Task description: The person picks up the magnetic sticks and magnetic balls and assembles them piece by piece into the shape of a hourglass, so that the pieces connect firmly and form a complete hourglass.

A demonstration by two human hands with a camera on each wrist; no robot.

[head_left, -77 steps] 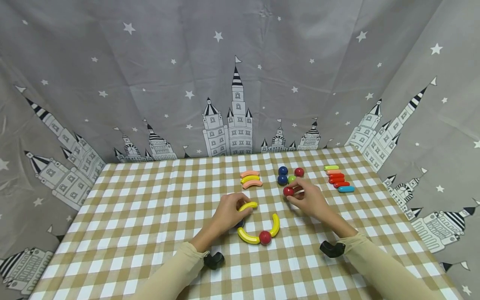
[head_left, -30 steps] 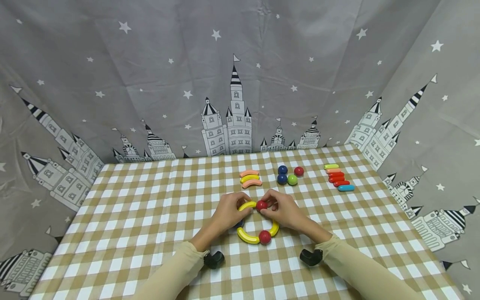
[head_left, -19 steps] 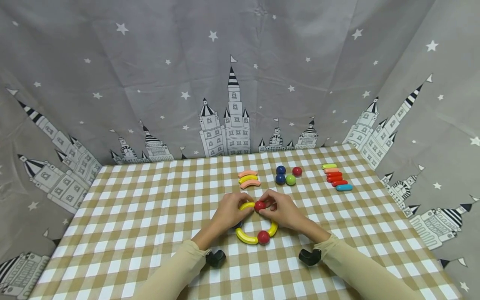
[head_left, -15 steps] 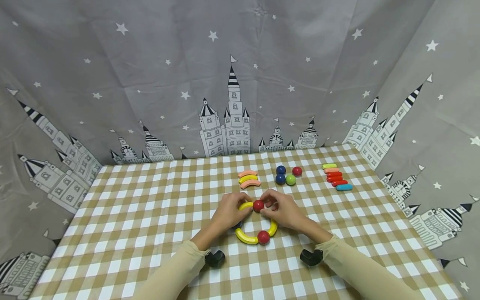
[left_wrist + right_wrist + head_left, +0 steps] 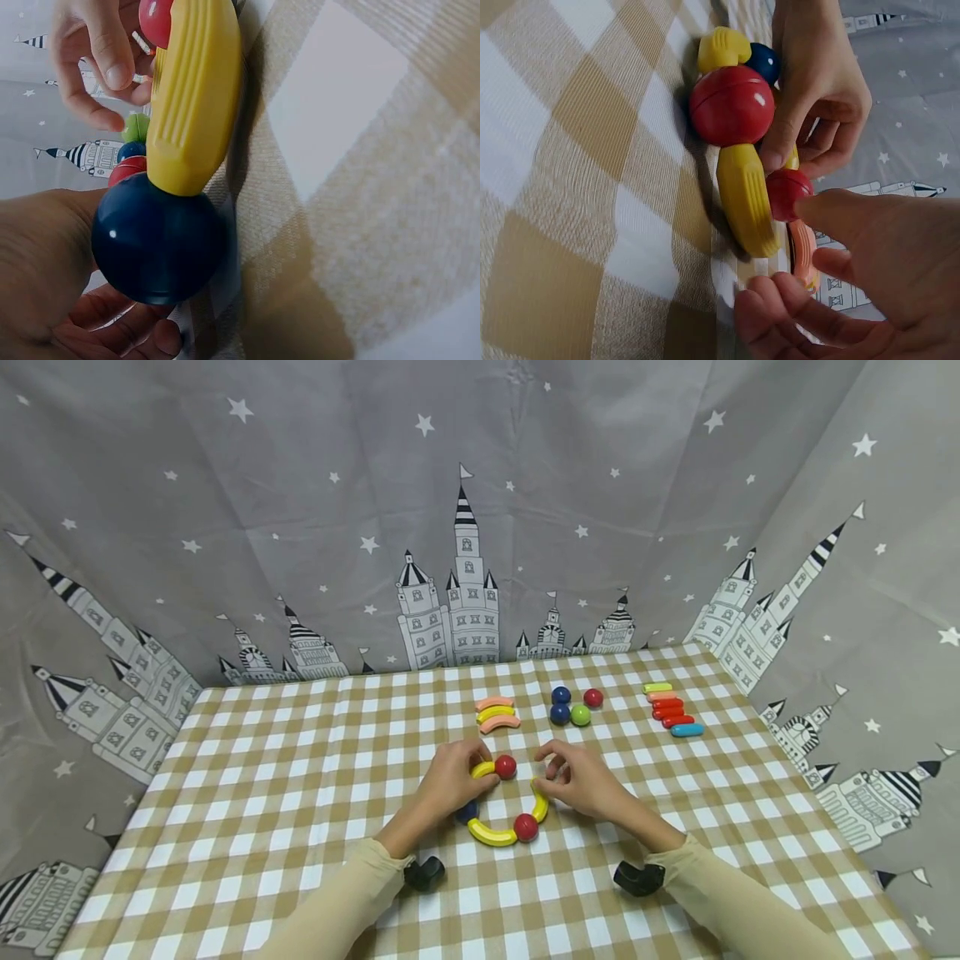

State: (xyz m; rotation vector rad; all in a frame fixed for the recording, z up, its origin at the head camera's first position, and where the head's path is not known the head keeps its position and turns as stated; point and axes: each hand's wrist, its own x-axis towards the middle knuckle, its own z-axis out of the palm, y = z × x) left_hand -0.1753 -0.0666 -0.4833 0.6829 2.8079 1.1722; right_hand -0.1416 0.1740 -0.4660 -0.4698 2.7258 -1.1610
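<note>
A ring of curved yellow toy rods and balls lies on the checked cloth, gapped at its upper right. My left hand (image 5: 450,777) pinches the upper-left yellow rod (image 5: 482,769), which has a red ball (image 5: 506,767) touching its free end. Below that hand a dark blue ball (image 5: 159,238) joins a lower yellow rod (image 5: 491,834). Another red ball (image 5: 526,827) links this to the right yellow rod (image 5: 746,201). Beside that rod's upper end, my right hand (image 5: 587,780) holds nothing, thumb and fingers apart; whether the thumb touches the rod, I cannot tell.
Farther back lie two orange curved rods (image 5: 499,723) with a yellow one (image 5: 496,714) between. Right of them sit blue balls (image 5: 560,714), a green ball (image 5: 581,715) and a red ball (image 5: 593,697). Several straight rods (image 5: 668,712) lie at the far right.
The right hand brought a red ball from the back group to the end of the left-held rod, let go and drew back rightward. That rod and ball have shifted slightly left.
</note>
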